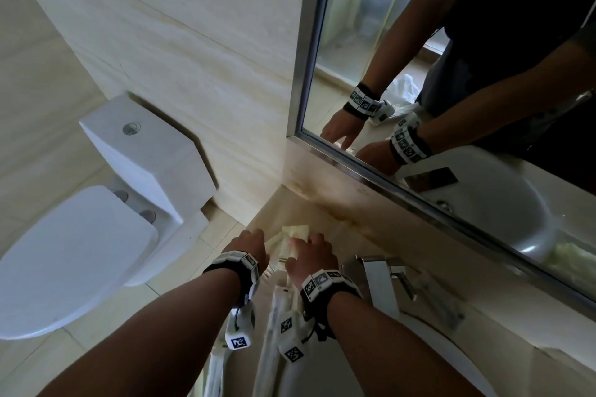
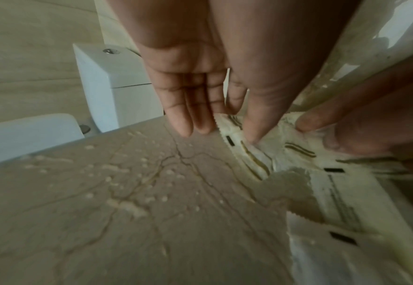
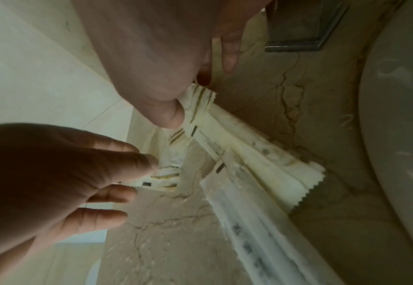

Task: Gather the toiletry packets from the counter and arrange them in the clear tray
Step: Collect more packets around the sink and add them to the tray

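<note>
Both hands work over a bunch of cream toiletry packets [image 1: 295,233] with gold stripes at the counter's far left corner. My left hand [image 1: 250,248] pinches one packet's serrated end [image 2: 234,133] between thumb and index finger, its other fingers straight. My right hand [image 1: 311,253] pinches a neighbouring packet [image 3: 200,104] under its thumb [image 3: 167,112]. More long packets [image 3: 264,229] lie flat on the counter [image 2: 102,221] below the hands, one white and printed, others cream [image 3: 281,173]. I cannot make out the clear tray with any certainty.
A chrome faucet [image 1: 385,284] stands just right of my right wrist, with the white sink basin [image 3: 395,135] beyond it. A mirror [image 1: 451,58] runs along the back wall. The counter's left edge drops toward a white toilet [image 1: 106,229]. Water drops [image 2: 127,204] dot the counter.
</note>
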